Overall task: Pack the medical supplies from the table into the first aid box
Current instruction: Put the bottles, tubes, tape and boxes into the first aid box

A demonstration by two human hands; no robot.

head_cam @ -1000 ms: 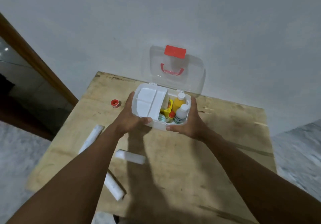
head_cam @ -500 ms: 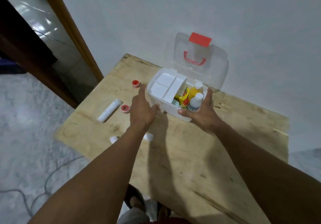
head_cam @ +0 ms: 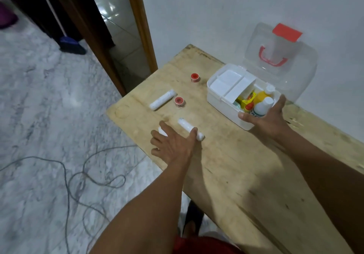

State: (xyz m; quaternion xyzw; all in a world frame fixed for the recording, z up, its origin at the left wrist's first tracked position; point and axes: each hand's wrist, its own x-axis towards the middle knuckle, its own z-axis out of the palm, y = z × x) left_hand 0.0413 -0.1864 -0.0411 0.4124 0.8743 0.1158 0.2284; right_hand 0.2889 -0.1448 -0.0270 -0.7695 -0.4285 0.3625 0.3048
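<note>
Off the box [head_cam: 220, 96], left hand [head_cam: 173, 145] now on roll [head_cam: 190, 128].

No readable text anywhere. Small white plastic bottle with white cap [head_cam: 261, 108], standing in open white plastic first aid box [head_cam: 220, 98] at 2 o'clock, carries dark printed label (letters blurred, partly covered by right hand [head_cam: 266, 121]). White paper-wrapped roll [head_cam: 190, 129] at 12 o'clock from left hand [head_cam: 173, 145] shows faint speckled print, illegible.
</note>
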